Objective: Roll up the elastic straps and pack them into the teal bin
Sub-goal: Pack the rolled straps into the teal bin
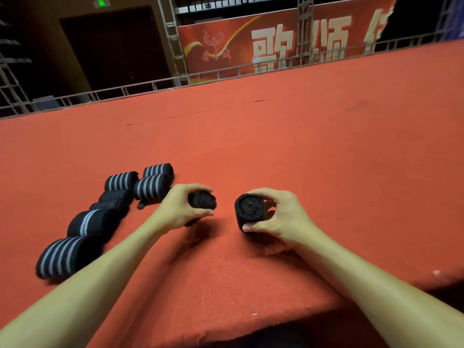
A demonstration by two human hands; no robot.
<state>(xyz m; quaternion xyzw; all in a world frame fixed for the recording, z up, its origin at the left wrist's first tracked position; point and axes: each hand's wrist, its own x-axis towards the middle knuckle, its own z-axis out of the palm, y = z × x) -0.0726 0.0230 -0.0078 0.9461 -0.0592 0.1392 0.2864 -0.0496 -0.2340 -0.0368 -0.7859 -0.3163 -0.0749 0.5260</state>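
Head view: striped rolls lie in a row on the red bench, left of both arms; a railing and red banner stand behind. Left grip curls round a dark roll, mostly hidden by its fingers. Right grip pinches a second roll between thumb and fingers, its spiral end facing the camera, near the first.

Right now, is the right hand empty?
No, the right hand grips a rolled black strap, whose spiral end faces the camera.
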